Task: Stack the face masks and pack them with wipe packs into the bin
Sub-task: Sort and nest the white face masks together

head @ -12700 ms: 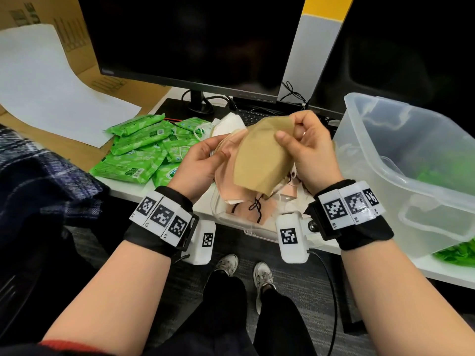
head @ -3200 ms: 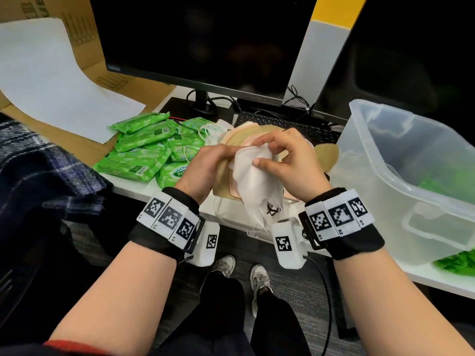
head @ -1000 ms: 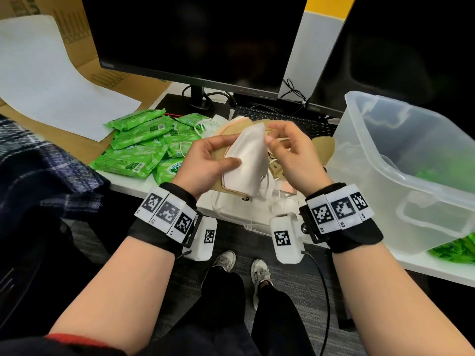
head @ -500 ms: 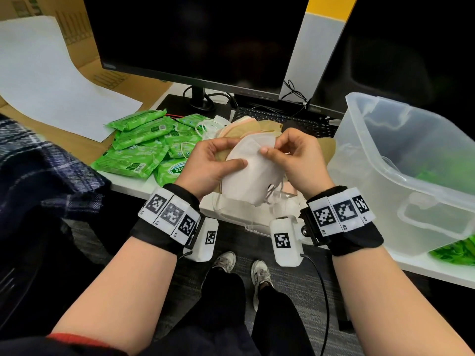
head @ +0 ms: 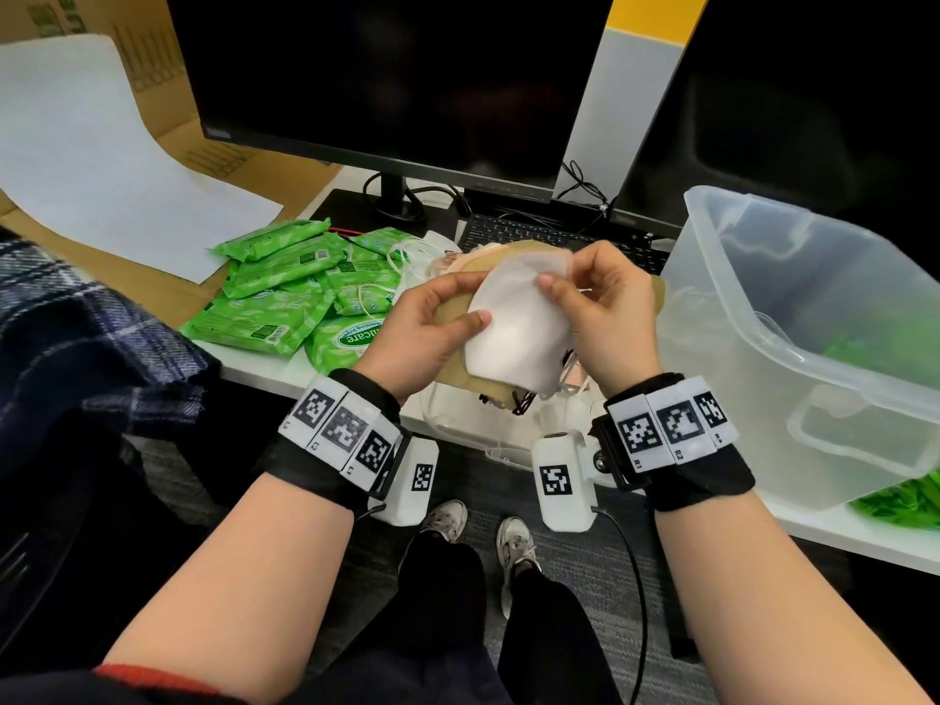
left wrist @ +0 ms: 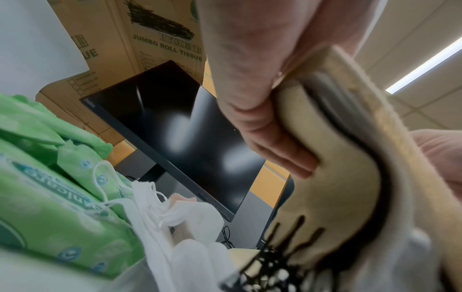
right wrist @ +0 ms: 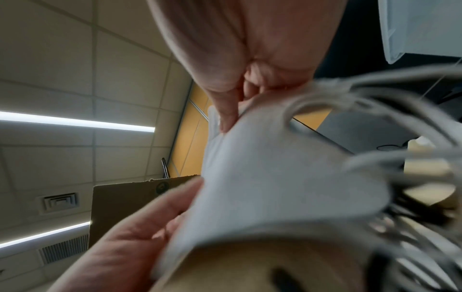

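my left hand (head: 426,330) grips stack of face masks (head: 458,381), thumb on top, fingers curled beneath tan underside. my right hand (head: 603,310) pinches upper edge of white mask (head: 513,333) lying on top of stack. stack held above counter (head: 264,368), over small clear tray (head: 458,424) at counter edge. green wipe packs (head: 285,292) heaped on counter left of my hands. clear bin (head: 814,348) stands right, just beside right hand. dark monitor (head: 386,78) behind.
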